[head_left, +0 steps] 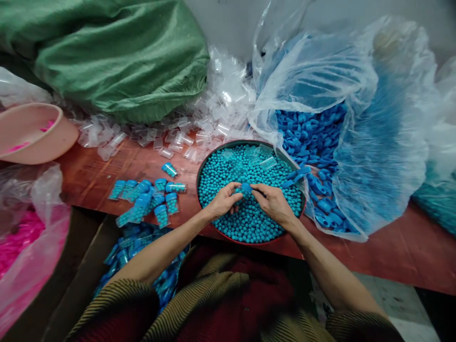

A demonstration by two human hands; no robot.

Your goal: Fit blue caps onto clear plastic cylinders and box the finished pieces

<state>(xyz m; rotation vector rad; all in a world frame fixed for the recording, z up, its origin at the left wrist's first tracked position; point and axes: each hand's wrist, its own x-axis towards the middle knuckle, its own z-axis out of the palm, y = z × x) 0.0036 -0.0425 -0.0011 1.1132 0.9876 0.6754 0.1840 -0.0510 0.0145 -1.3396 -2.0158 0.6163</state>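
Over a round tray (198, 183) full of small turquoise balls (245, 230), my two hands meet at one small container. My left hand (226, 199) is closed around its clear plastic cup, which has turquoise balls in it. The fingers of my right hand (272, 202) pinch the blue cap (245, 187) at the cup's top. Whether the cap is fully seated I cannot tell. A few clear cups (269, 163) lie on the balls at the tray's far side, and blue caps (295, 175) rest on its right rim.
Filled, capped cups (142, 202) are grouped left of the tray. Loose clear cups (178, 137) spread behind, beside a green sack (124, 61). A plastic bag (377, 142) spills blue caps (309, 133) at right. A pink basin (53, 133) stands far left; more filled cups (135, 247) lie below the table edge.
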